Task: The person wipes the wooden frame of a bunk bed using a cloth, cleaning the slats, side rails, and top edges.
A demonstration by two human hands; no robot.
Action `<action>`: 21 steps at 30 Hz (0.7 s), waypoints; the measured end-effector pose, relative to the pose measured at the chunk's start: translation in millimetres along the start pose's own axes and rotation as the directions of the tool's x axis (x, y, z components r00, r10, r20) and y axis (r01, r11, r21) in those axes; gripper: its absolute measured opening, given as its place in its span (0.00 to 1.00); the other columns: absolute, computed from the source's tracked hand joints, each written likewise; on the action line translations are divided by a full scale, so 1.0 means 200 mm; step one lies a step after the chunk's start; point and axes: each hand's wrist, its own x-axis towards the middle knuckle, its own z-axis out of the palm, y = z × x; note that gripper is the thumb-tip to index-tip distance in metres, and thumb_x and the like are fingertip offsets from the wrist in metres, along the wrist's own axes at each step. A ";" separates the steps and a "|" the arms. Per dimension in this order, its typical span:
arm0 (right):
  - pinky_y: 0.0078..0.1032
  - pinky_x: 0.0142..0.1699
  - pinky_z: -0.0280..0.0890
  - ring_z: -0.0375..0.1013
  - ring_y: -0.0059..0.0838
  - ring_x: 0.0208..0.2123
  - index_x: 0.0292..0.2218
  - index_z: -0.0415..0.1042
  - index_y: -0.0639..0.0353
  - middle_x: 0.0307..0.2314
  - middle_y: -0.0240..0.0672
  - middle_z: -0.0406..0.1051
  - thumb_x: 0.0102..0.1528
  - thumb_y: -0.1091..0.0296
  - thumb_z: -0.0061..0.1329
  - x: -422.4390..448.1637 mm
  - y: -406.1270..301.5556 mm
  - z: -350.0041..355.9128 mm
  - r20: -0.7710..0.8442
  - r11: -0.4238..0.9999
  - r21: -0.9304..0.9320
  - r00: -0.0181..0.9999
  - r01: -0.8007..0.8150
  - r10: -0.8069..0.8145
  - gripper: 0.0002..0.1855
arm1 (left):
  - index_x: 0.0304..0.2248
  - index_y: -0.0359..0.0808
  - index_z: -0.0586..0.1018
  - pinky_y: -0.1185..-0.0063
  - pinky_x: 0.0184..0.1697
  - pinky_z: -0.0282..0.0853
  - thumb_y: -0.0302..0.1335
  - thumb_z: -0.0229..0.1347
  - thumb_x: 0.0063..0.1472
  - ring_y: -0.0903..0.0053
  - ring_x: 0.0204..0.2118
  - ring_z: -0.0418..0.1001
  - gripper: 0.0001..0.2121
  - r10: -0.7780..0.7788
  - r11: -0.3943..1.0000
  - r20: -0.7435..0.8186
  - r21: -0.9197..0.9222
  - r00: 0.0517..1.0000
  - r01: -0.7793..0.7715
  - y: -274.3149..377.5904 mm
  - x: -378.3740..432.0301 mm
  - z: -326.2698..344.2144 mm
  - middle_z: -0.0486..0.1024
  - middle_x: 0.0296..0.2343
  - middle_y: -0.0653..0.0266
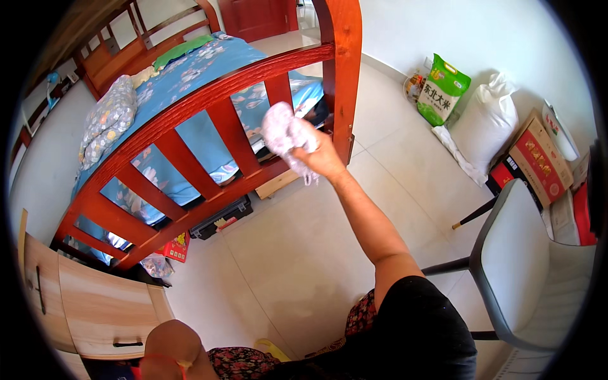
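My right hand [325, 154] grips a bunched, pale pink patterned cloth [280, 126], with a loose end dangling below the fingers. My bare arm reaches out from a black short sleeve. Behind the cloth stands the slatted footboard of a red-brown wooden bed [228, 128]; whether the cloth touches its slats, I cannot tell. On the bed lie a blue floral sheet [204, 71] and a grey floral pillow [111, 114]. My left hand is out of view. At the lower left, a bare bent knee [173, 337] shows beside dark floral clothing, with a red cord across the skin.
A wooden drawer cabinet [104, 304] stands at left. A black case [221, 218] and a red box [176, 247] sit under the footboard. To the right are a grey chair [513, 266], a green rice bag [444, 90], a white sack [487, 123] and a cardboard box [544, 161].
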 end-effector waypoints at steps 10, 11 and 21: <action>0.28 0.45 0.66 0.72 0.43 0.40 0.53 0.62 0.59 0.37 0.45 0.69 0.42 0.74 0.54 0.30 -0.06 0.05 -0.415 0.880 -0.376 0.795 0.292 -0.441 0.34 | 0.41 0.32 0.76 0.72 0.49 0.63 0.45 0.46 0.61 0.65 0.45 0.72 0.22 -0.740 -0.052 -0.118 0.992 0.663 0.118 -1.23 -0.36 -0.77 0.74 0.41 0.54; 0.30 0.43 0.66 0.71 0.45 0.37 0.53 0.61 0.57 0.35 0.45 0.69 0.42 0.73 0.55 0.35 -0.03 0.09 -0.434 0.882 -0.379 0.788 0.280 -0.437 0.35 | 0.41 0.32 0.76 0.72 0.49 0.63 0.45 0.46 0.61 0.65 0.45 0.72 0.22 -0.746 -0.058 -0.120 0.992 0.655 0.115 -1.27 -0.43 -0.84 0.74 0.41 0.54; 0.43 0.38 0.65 0.69 0.54 0.35 0.59 0.49 0.53 0.33 0.49 0.65 0.45 0.67 0.53 0.05 0.64 0.23 -0.414 0.770 -0.636 0.864 -0.050 -0.286 0.42 | 0.35 0.42 0.82 0.67 0.39 0.68 0.60 0.35 0.58 0.57 0.36 0.75 0.32 -0.787 -0.469 -0.453 0.880 0.418 0.072 -1.33 -0.48 -0.76 0.77 0.28 0.48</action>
